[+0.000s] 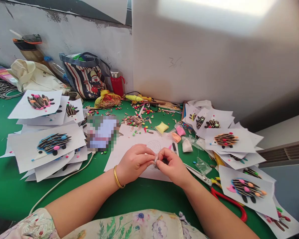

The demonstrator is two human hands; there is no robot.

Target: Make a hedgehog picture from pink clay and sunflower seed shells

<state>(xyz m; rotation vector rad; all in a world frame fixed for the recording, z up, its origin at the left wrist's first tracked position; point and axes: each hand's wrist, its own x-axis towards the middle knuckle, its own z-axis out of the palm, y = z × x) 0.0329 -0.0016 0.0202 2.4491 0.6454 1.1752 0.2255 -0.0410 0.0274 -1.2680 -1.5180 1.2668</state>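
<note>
Over a white sheet of paper, my two hands meet at a small, crinkled, see-through plastic packet with something dark by it, mostly hidden by the fingers. The thumb and fingers of my left hand pinch its left side. My right hand is closed on the other side, fingers curled. Just beyond the fingertips, a round patterned shape shows on the paper. A black pen-like stick lies right of my right hand. Clay packets in yellow, pink, orange and white lie behind it.
Sheets with seed-shell hedgehogs are piled at left and right. Red-handled scissors lie by my right forearm. A blurred phone with a white cable is at left. Loose seeds, a glue gun and a red flask stand behind.
</note>
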